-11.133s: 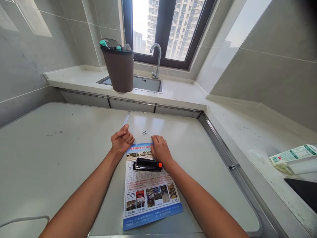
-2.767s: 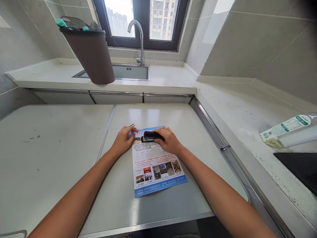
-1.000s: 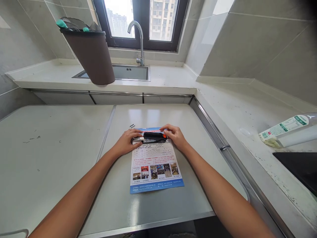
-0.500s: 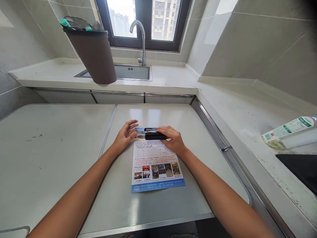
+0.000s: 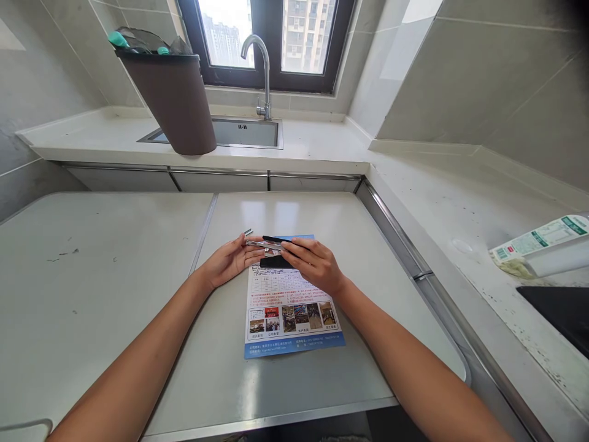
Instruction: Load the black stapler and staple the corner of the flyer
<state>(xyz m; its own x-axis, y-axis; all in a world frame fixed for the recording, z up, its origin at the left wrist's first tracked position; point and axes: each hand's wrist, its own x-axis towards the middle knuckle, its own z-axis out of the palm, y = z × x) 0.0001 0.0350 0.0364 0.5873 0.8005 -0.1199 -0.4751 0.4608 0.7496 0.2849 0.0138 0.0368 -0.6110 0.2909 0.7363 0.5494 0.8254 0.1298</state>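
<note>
Over the upper part of a printed leaflet (image 5: 294, 325), a black stapler (image 5: 275, 263) is spread apart, its silver magazine showing between the dark top and base. My right hand (image 5: 317, 264) is closed around its right end. At its left end is my left hand (image 5: 230, 261), thumb and fingers pinched on a small silver strip (image 5: 248, 232) that looks like a row of staples. The left fingers reach the stapler's metal part; whether they also grip it is hard to tell. The leaflet lies flat, its top partly covered by hands and stapler.
The leaflet rests on a white folding table (image 5: 138, 294). Beyond it a brown bin (image 5: 172, 104) stands on the counter by a sink (image 5: 251, 134) with a faucet (image 5: 264, 73). A bottle (image 5: 547, 245) lies on the right counter near a black panel (image 5: 559, 310).
The stapler has been opened wider, its parts now apart. My left hand has closed from spread fingers to a pinch on the silver strip, and my right fingers have shifted over the stapler.
</note>
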